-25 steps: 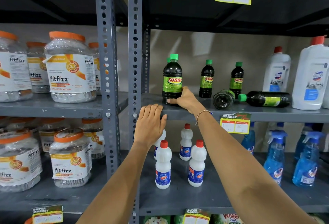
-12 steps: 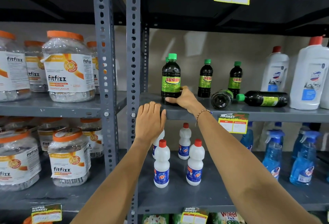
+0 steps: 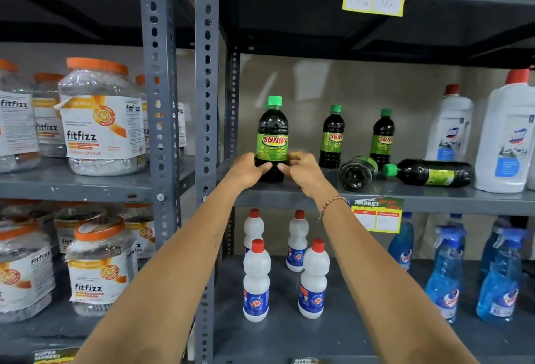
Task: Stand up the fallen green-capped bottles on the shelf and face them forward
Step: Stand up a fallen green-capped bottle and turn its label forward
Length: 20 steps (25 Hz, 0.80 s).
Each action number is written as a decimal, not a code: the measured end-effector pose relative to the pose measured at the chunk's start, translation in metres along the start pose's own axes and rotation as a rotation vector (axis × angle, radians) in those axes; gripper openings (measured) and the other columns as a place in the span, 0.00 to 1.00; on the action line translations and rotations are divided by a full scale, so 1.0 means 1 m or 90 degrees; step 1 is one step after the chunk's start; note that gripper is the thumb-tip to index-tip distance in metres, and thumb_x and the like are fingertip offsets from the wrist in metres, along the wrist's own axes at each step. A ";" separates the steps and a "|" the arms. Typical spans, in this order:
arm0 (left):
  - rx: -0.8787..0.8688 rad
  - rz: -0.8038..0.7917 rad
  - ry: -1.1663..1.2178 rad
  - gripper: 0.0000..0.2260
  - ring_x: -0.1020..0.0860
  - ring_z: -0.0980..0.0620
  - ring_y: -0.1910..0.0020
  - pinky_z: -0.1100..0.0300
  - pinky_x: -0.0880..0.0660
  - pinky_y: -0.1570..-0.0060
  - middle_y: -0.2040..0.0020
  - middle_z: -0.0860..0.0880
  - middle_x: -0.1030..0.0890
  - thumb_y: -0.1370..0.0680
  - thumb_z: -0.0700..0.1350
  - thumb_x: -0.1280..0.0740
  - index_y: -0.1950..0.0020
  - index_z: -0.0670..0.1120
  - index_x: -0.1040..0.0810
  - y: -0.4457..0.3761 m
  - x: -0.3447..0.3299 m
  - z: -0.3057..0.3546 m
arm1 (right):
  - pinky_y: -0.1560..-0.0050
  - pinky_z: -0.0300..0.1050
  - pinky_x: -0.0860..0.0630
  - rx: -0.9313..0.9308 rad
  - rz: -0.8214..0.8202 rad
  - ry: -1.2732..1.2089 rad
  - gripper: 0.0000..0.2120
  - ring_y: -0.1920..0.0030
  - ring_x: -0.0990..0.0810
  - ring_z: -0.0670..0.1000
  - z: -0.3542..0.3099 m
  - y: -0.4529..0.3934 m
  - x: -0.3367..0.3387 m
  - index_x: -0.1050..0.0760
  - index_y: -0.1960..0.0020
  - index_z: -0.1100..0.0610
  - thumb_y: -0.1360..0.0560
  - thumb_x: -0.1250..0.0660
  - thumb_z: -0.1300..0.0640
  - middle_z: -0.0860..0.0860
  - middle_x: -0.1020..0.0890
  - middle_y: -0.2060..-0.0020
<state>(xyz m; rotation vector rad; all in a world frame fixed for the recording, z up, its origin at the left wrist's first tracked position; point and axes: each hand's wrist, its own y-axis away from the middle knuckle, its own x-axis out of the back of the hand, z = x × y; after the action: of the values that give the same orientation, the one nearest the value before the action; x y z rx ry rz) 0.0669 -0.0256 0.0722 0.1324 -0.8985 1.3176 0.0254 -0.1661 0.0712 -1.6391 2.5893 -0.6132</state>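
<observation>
An upright dark bottle with a green cap and a green SUNNY label (image 3: pixel 272 132) stands at the left of the grey middle shelf (image 3: pixel 434 194), label facing me. My left hand (image 3: pixel 249 168) and my right hand (image 3: pixel 304 171) both grip its base from either side. Two more green-capped bottles stand upright further back, one (image 3: pixel 332 138) in the middle and one (image 3: pixel 382 135) to its right. Two green-capped bottles lie fallen: one (image 3: pixel 357 172) with its bottom toward me, the other (image 3: pixel 431 172) on its side with the cap pointing left.
White bottles with red caps (image 3: pixel 451 129) stand at the right of the same shelf. Below are small white red-capped bottles (image 3: pixel 256 282) and blue spray bottles (image 3: pixel 443 274). Fitfizz jars (image 3: pixel 101 120) fill the left rack beyond the grey uprights (image 3: pixel 206 103). A price tag (image 3: pixel 376 216) hangs on the shelf edge.
My left hand has risen from the shelf's front edge and closed on the front bottle's base beside my right hand. The bottle's label now faces me more squarely.
</observation>
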 end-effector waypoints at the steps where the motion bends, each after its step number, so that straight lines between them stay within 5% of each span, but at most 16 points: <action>1: -0.005 0.010 0.013 0.17 0.23 0.45 0.45 0.54 0.27 0.50 0.44 0.44 0.21 0.22 0.52 0.35 0.39 0.42 0.25 0.002 0.001 -0.001 | 0.37 0.49 0.25 0.000 -0.003 0.000 0.20 0.40 0.21 0.55 0.000 0.001 0.001 0.27 0.36 0.64 0.28 0.30 0.66 0.60 0.19 0.42; 4: -0.022 0.025 0.003 0.17 0.23 0.47 0.47 0.57 0.30 0.54 0.45 0.44 0.21 0.23 0.51 0.33 0.39 0.41 0.25 0.013 0.005 0.002 | 0.36 0.49 0.25 0.001 -0.018 0.008 0.21 0.40 0.22 0.55 -0.002 0.008 0.005 0.28 0.36 0.64 0.28 0.30 0.66 0.59 0.20 0.42; 10: -0.035 0.064 0.047 0.21 0.23 0.46 0.42 0.56 0.28 0.46 0.42 0.44 0.21 0.24 0.53 0.31 0.38 0.41 0.26 0.045 0.011 0.005 | 0.37 0.49 0.25 0.028 -0.050 0.000 0.20 0.41 0.22 0.54 -0.010 0.037 0.014 0.28 0.36 0.63 0.27 0.31 0.66 0.59 0.20 0.42; 18: -0.037 0.059 0.069 0.22 0.23 0.47 0.42 0.58 0.28 0.48 0.41 0.43 0.21 0.24 0.54 0.32 0.37 0.41 0.27 0.066 0.016 0.008 | 0.55 0.37 0.24 0.037 -0.081 -0.027 0.19 0.47 0.22 0.50 -0.018 0.065 0.017 0.30 0.34 0.63 0.24 0.34 0.65 0.58 0.21 0.41; 20: -0.040 0.060 0.068 0.23 0.23 0.47 0.42 0.60 0.30 0.49 0.40 0.43 0.21 0.24 0.54 0.32 0.36 0.40 0.28 0.067 0.016 0.007 | 0.53 0.38 0.24 0.034 -0.100 -0.034 0.20 0.46 0.23 0.50 -0.018 0.068 0.017 0.32 0.33 0.63 0.24 0.34 0.64 0.58 0.21 0.40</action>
<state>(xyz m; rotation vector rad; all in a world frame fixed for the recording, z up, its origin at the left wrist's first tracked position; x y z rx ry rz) 0.0046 0.0028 0.0602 -0.0290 -0.8633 1.3691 -0.0445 -0.1499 0.0684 -1.8275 2.4027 -0.6307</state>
